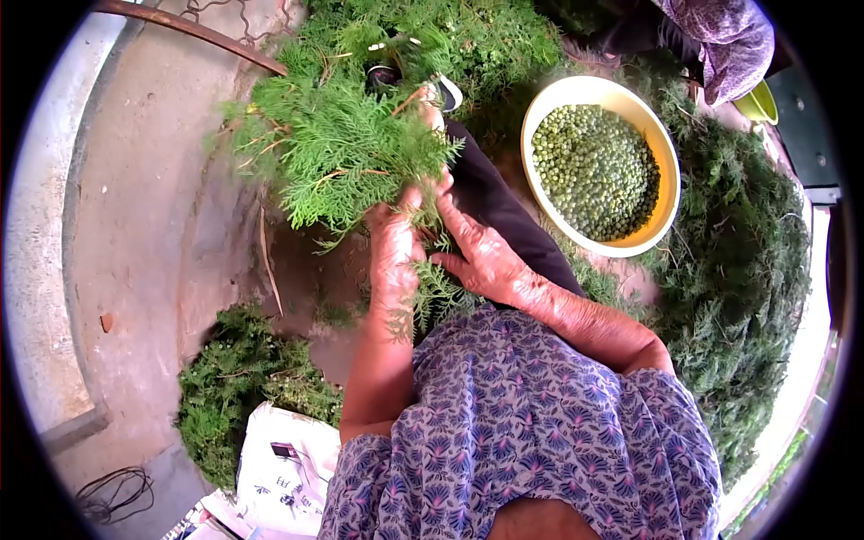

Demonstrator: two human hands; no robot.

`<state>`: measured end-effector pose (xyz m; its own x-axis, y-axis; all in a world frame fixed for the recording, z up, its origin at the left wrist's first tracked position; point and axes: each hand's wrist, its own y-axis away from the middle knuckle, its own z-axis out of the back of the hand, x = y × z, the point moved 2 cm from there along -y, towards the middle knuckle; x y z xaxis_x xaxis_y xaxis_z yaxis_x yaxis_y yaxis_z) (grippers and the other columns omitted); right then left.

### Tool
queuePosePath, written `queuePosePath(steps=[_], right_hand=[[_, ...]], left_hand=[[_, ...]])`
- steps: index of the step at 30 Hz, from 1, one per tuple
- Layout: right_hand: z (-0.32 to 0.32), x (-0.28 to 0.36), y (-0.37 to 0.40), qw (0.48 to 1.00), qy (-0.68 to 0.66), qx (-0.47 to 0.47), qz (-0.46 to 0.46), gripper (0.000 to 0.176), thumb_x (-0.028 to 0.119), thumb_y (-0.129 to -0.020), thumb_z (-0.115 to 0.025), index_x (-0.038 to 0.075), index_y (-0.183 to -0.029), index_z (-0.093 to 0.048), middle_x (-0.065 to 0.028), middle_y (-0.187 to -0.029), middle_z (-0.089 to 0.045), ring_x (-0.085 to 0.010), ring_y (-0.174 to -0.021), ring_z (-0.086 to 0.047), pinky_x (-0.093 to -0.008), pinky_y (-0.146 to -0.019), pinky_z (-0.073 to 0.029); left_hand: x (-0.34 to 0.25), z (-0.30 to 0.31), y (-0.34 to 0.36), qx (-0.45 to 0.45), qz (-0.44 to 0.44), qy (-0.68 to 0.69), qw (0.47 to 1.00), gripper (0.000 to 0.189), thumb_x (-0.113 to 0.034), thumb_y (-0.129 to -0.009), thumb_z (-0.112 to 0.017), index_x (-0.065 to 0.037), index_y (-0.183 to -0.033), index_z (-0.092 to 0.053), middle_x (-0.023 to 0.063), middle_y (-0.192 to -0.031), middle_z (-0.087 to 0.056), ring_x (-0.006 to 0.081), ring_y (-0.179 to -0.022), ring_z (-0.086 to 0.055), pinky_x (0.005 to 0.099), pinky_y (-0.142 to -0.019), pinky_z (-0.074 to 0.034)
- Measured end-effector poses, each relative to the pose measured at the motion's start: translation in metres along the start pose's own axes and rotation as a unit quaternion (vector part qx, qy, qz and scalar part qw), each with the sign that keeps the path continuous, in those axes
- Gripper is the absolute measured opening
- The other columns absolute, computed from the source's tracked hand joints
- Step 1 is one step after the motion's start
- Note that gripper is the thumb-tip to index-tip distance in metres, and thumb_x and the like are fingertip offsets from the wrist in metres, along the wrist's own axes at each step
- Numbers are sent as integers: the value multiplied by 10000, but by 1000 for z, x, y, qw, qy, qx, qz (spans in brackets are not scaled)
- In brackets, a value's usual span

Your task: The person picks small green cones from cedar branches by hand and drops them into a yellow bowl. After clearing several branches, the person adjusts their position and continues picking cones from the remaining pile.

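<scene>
A leafy green conifer branch spreads out in front of my body, left of the middle of the view. My left hand is closed around the lower stems of the foliage. Close to its right, my right hand touches the sprigs, with thumb and forefinger reaching towards them; whether it pinches a small piece is hard to see. To the right stands a cream-yellow basin holding a heap of small round green berries.
Cut foliage lies at the right, and a smaller heap sits at the lower left beside a white sack. Another person's patterned sleeve shows at the upper right near a yellow-green container. Coiled wire lies lower left.
</scene>
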<state>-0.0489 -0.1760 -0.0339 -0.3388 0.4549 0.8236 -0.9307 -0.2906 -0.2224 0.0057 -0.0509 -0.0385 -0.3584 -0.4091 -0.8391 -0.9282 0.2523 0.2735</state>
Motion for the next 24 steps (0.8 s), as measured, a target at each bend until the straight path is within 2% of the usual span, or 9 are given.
queuePosePath(steps=[3,8,10,11,15,19,21,23,24], right_hand=[[-6,-5,5,999,41,15,-29,693,132,-798,-557,-56,-1339,-166,-265,-952,-520,-374,-792,-578,-429,-694,-487],[-7,-3,11,988,145,7,-54,696,103,-803,-513,-52,-1359,-123,-196,-845,-507,-319,-609,-584,-387,-528,-496],[-13,-5,16,985,123,33,-114,649,26,-717,-538,-2,-1299,-253,-195,-896,-475,-366,-691,-568,-431,-567,-473],[-17,-8,18,985,120,36,-115,646,7,-699,-529,2,-1288,-266,-193,-890,-473,-368,-684,-567,-439,-559,-470],[-16,1,24,986,118,61,-97,815,21,-686,-561,-33,-1365,-113,-236,-960,-500,-349,-667,-589,-391,-556,-504],[-4,6,22,987,59,79,-124,864,68,-699,-627,-1,-1378,-98,-277,-1055,-482,-385,-785,-585,-399,-661,-509],[8,5,20,998,35,4,48,843,158,-725,-671,27,-1376,-151,-270,-1101,-484,-403,-886,-563,-400,-752,-494],[32,7,15,1000,-9,-10,13,447,152,-771,-650,40,-1176,-497,-176,-938,-571,-341,-819,-585,-386,-709,-487],[48,10,9,999,7,-52,12,378,160,-778,-647,37,-1119,-541,-157,-902,-589,-304,-820,-595,-362,-710,-492]], left_hand=[[2,0,3,-45,23,-37,998,318,-136,-909,-460,59,-1159,-477,169,-1049,-598,240,-956,-590,353,-834,-479],[3,-16,5,3,-94,-31,995,369,-82,-787,-618,51,-1116,-517,117,-1085,-576,192,-966,-561,327,-878,-445],[-1,-32,14,-56,-103,-13,993,433,-34,-692,-701,29,-1086,-534,105,-1054,-579,172,-937,-567,297,-871,-450],[1,-36,16,-94,-97,-24,991,410,-8,-717,-674,4,-1089,-503,61,-931,-586,153,-861,-571,295,-775,-470],[12,-28,18,-142,-121,45,981,238,-44,-826,-569,15,-1054,-534,105,-967,-607,176,-792,-616,287,-736,-495],[9,-24,16,-125,-108,82,983,287,-105,-858,-553,1,-1118,-491,113,-929,-603,210,-782,-611,322,-711,-525],[9,-14,12,-160,-85,95,979,228,-130,-869,-542,4,-1052,-515,94,-804,-592,197,-699,-585,339,-686,-524],[-11,-10,11,-71,-56,14,996,174,-188,-857,-576,-21,-876,-530,55,-648,-518,150,-515,-462,303,-524,-440],[-18,-4,11,-61,-40,-32,997,208,-228,-856,-573,-24,-846,-532,51,-612,-503,141,-478,-433,293,-487,-408]])
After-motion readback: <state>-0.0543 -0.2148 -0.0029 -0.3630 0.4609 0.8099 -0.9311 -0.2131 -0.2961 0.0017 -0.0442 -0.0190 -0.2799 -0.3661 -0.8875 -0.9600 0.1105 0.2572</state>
